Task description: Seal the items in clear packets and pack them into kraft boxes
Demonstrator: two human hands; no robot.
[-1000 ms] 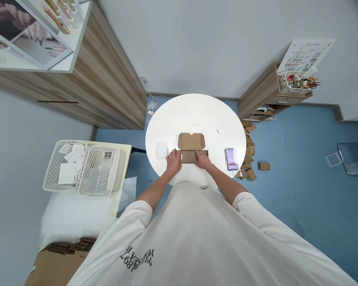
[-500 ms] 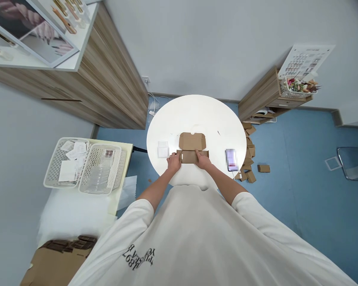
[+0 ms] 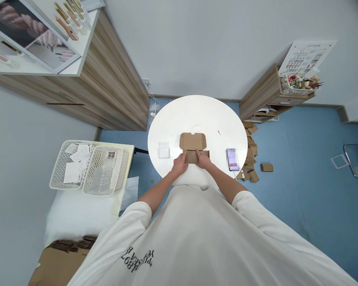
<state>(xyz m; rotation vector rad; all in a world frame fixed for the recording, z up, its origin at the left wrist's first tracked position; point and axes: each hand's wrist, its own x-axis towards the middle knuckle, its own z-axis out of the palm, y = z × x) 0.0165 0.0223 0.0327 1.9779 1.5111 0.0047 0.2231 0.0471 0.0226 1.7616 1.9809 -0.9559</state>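
Note:
A small brown cardboard box (image 3: 192, 142) lies on the round white table (image 3: 199, 113), its lid flap raised on the side away from me. My left hand (image 3: 180, 163) grips the left end of the box, its thumb on the near part and its fingers partly hidden. At the right end, my right hand (image 3: 203, 159) holds the cardboard with the thumb reaching over it. To the left of the box lies a clear white packet (image 3: 164, 150). A phone (image 3: 232, 159) with a blurred screen lies to the right.
Left of the table, white baskets (image 3: 86, 169) hold papers and clear plastic items on a side table. Folded cardboard boxes (image 3: 250, 151) are piled on the blue floor at the right, near a wooden cabinet (image 3: 264, 95). A tall cabinet (image 3: 116, 71) stands back left.
My left hand has shifted right and inward along the box's left end, covering the spot where a small white patch showed. My right hand stays at the other end.

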